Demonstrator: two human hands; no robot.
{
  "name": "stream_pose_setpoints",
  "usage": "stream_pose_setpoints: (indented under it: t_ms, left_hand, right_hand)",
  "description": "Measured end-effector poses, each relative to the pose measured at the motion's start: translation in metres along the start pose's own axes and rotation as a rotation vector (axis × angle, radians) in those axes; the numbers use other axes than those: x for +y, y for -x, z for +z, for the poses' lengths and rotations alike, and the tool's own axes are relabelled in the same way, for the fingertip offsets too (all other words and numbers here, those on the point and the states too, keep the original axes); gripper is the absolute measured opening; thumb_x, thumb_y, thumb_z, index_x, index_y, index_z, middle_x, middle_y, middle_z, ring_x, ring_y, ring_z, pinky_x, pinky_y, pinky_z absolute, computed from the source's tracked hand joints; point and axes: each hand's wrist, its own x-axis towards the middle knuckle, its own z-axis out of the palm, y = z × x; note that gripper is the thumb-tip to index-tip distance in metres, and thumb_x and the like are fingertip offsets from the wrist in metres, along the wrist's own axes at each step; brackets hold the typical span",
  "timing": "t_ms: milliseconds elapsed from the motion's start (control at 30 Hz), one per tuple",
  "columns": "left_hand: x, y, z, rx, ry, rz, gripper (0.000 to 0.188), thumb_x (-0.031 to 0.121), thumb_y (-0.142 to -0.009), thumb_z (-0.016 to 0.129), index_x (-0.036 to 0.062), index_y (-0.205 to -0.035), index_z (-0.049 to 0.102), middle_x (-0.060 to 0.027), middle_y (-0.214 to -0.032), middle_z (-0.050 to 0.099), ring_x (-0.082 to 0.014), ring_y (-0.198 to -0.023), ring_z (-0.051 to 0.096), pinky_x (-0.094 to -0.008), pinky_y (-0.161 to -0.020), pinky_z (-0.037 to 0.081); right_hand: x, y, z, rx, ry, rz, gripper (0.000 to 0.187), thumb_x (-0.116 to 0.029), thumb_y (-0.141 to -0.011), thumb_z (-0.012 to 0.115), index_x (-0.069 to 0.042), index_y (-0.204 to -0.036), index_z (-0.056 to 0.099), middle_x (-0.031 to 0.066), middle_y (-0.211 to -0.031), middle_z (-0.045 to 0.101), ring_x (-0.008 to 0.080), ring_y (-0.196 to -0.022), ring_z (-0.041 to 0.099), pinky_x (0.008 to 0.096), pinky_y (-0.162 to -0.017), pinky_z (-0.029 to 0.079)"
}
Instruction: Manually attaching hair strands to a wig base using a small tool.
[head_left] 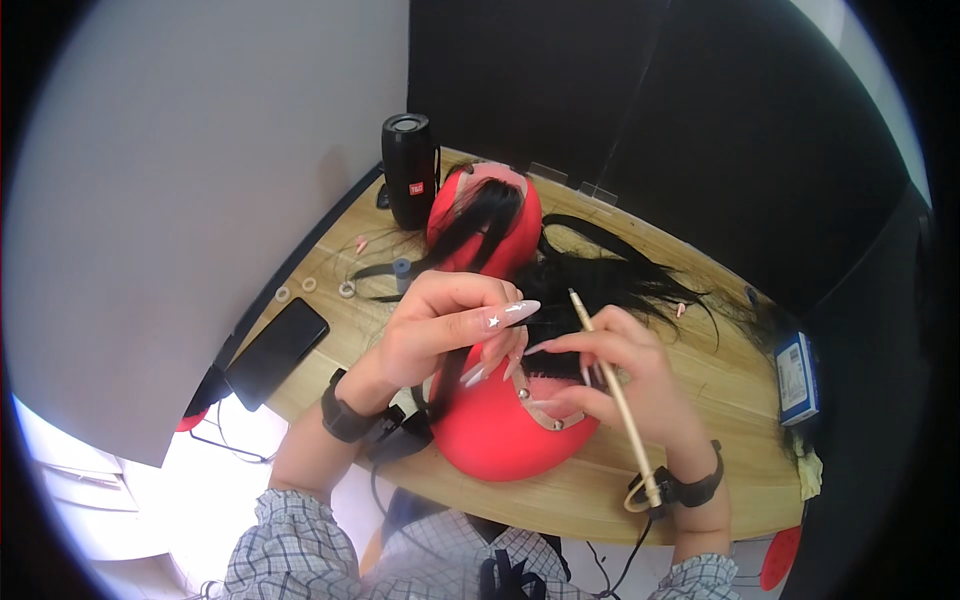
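A glossy red head form (490, 440) sits at the near edge of the table. Pinned to it is a light lace piece (553, 408) with a pink part and black hair (553, 350). Above its left side is my left hand (440, 325), thumb and fingers pinched together; what lies between them is too small to make out. Beneath that hand a dark strand hangs against the form. My right hand (635, 375) is closed around a slim light wooden stick (618, 400) with a dark upper tip, held slanting. Its fingertips are at the lace piece.
Behind stands a second red head form (530, 215) with black hair, beside a black cylindrical speaker (408, 175). A black phone (278, 350), small rings (346, 289) and a grey-blue spool (402, 270) lie left. A blue-and-white box (797, 378) is right. Dark partitions (600, 110) enclose the back.
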Motion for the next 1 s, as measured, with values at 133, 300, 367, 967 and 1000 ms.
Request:
stream_pose_setpoints:
  t_ms: [133, 300, 367, 967, 1000]
  left_hand:
    - [0.001, 0.003, 0.000, -0.015, -0.006, 0.020, 0.032, 0.017, -0.093, 0.052, -0.0009, -0.068, 0.056, -0.0082, -0.070, 0.055, -0.0175, -0.069, 0.057, -0.0294, -0.066, 0.045]
    - [0.001, 0.002, 0.007, 0.053, -0.058, 0.069, 0.029, 0.015, -0.090, 0.051, 0.0018, -0.064, 0.054, -0.0071, -0.058, 0.052, -0.0184, -0.053, 0.051, -0.0347, -0.062, 0.045]
    - [0.001, 0.001, 0.007, 0.050, -0.067, 0.055, 0.030, 0.015, -0.090, 0.051, 0.0019, -0.064, 0.053, -0.0071, -0.058, 0.052, -0.0187, -0.054, 0.051, -0.0356, -0.064, 0.045]
    - [0.005, 0.010, -0.025, 0.059, -0.230, 0.220, 0.028, 0.011, -0.094, 0.046, -0.0002, -0.069, 0.053, -0.0067, -0.066, 0.055, -0.0137, -0.059, 0.053, -0.0272, -0.065, 0.042]
    - [0.004, 0.010, -0.026, 0.035, -0.260, 0.238, 0.028, 0.011, -0.094, 0.046, -0.0006, -0.069, 0.054, -0.0069, -0.067, 0.055, -0.0136, -0.060, 0.052, -0.0264, -0.065, 0.042]
  right_hand:
    - [0.003, -0.010, 0.010, -0.061, -0.032, -0.062, 0.028, -0.009, -0.071, 0.076, -0.004, -0.097, 0.070, 0.0040, -0.078, 0.049, 0.0131, -0.066, 0.051, 0.0260, -0.061, 0.043]
    - [0.003, -0.018, 0.021, -0.006, -0.101, -0.117, 0.018, -0.007, -0.072, 0.076, -0.003, -0.088, 0.071, 0.0032, -0.071, 0.050, 0.0128, -0.063, 0.049, 0.0262, -0.058, 0.040]
    - [0.003, -0.019, 0.021, 0.024, -0.134, -0.142, 0.014, -0.006, -0.072, 0.076, -0.003, -0.085, 0.072, 0.0027, -0.069, 0.051, 0.0122, -0.062, 0.049, 0.0255, -0.056, 0.039]
    - [-0.036, -0.037, -0.046, 0.462, -0.532, -0.093, 0.018, -0.014, -0.092, 0.054, 0.003, -0.091, 0.061, -0.0013, -0.059, 0.044, 0.0013, -0.041, 0.035, 0.0149, -0.038, 0.028]
    - [-0.037, -0.038, -0.048, 0.463, -0.530, -0.092, 0.018, -0.014, -0.092, 0.054, 0.003, -0.091, 0.061, -0.0013, -0.059, 0.044, 0.0013, -0.041, 0.035, 0.0149, -0.038, 0.028]
